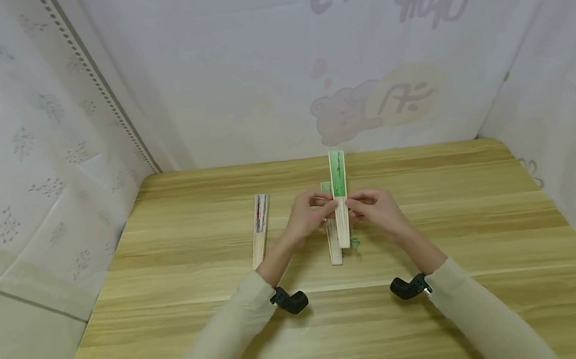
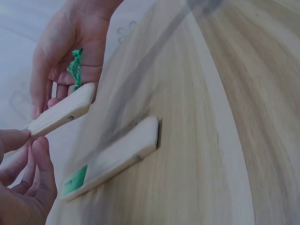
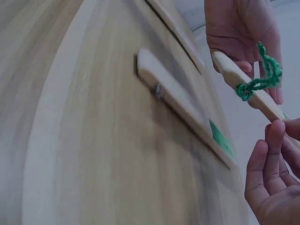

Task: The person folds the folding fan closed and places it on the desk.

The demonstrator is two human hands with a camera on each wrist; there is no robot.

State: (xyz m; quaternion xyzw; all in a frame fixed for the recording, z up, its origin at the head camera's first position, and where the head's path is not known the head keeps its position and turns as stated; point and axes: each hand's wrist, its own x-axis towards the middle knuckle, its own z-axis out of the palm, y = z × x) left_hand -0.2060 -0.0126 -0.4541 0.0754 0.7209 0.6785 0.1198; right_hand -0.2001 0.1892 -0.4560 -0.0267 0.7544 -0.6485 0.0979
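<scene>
A folded fan (image 1: 338, 175) with a green upper part and pale wooden ribs is held above the table between both hands. My left hand (image 1: 307, 217) pinches its left edge with thumb and fingers, and my right hand (image 1: 381, 210) pinches the right edge at about the same height. From the pivot end dangles a green cord loop (image 3: 265, 77). Beneath the raised fan, a second folded green fan (image 2: 125, 152) lies on the wooden table, partly hidden by the held one in the head view.
A third folded fan (image 1: 260, 224), its upper part white with red and dark marks, lies left of my left hand, its lower end close to the forearm. Printed curtains (image 1: 228, 77) hang behind the table (image 1: 187, 325) and along both sides.
</scene>
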